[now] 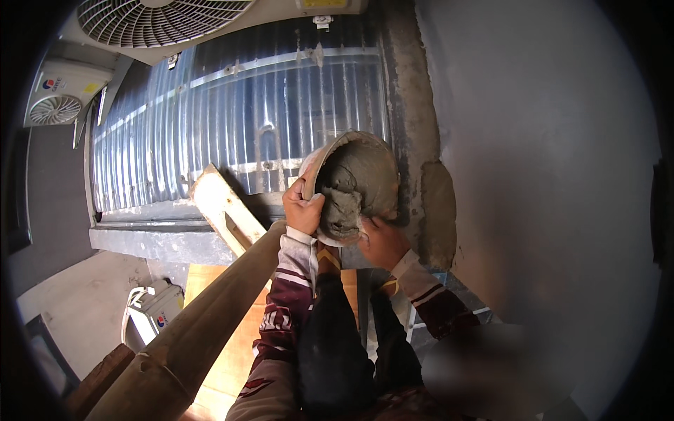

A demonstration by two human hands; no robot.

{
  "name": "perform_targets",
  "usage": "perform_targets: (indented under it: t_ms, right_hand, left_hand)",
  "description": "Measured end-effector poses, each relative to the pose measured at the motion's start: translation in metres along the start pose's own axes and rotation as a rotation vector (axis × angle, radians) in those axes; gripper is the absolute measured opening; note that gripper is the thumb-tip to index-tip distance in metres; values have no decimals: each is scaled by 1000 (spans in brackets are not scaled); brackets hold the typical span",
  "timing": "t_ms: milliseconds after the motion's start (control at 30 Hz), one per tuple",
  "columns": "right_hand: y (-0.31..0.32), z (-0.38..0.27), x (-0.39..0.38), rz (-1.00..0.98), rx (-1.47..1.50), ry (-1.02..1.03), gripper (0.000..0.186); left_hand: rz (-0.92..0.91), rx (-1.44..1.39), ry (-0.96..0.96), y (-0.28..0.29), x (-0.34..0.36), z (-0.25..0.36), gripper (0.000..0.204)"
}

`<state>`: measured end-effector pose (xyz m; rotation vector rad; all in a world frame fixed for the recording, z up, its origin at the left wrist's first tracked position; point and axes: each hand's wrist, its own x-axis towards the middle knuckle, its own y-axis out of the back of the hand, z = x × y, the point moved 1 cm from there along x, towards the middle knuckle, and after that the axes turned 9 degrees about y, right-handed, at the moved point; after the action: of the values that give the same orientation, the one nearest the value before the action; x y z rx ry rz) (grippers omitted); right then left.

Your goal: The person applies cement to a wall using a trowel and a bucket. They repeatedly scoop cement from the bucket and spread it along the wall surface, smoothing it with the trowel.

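A round bucket (383, 168) is tilted in front of me, its mouth facing up toward me and its inner wall smeared grey. Wet cement mortar (342, 210) lies lumped along its lower left side. My left hand (303, 208) is closed over the left edge of the bucket, thumb toward the inside. On the lower right edge, my right hand (385, 243) is closed with its fingertips at the rim beside the mortar. Whatever lies under the bucket is hidden.
Corrugated translucent sheeting (232, 133) spreads beyond the bucket. A bamboo pole (189, 330) slants up from lower left, near a pale wooden board (228, 207). Air-conditioner units (63, 91) hang at left. A grey wall (533, 175) stands at right, with rough cement (437, 210) along its edge.
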<state>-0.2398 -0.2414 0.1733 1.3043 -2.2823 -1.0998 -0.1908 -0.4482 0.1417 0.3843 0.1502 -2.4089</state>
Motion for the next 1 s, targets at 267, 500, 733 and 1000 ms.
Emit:
perform_targets:
  t_ms: [267, 500, 733, 1000]
  right_hand:
    - [39, 2, -3, 22, -165, -194, 23]
    - [-25, 45, 20, -71, 162, 52, 26]
    - [-20, 13, 10, -67, 703, -216, 14]
    - [14, 9, -3, 223, -230, 29, 25]
  left_hand:
    - [22, 79, 114, 8, 3, -1, 29]
    - [-20, -35, -35, -20, -2, 2, 40]
    - [41, -20, -31, 2, -4, 2, 35]
    - [70, 19, -11, 0, -3, 3, 25]
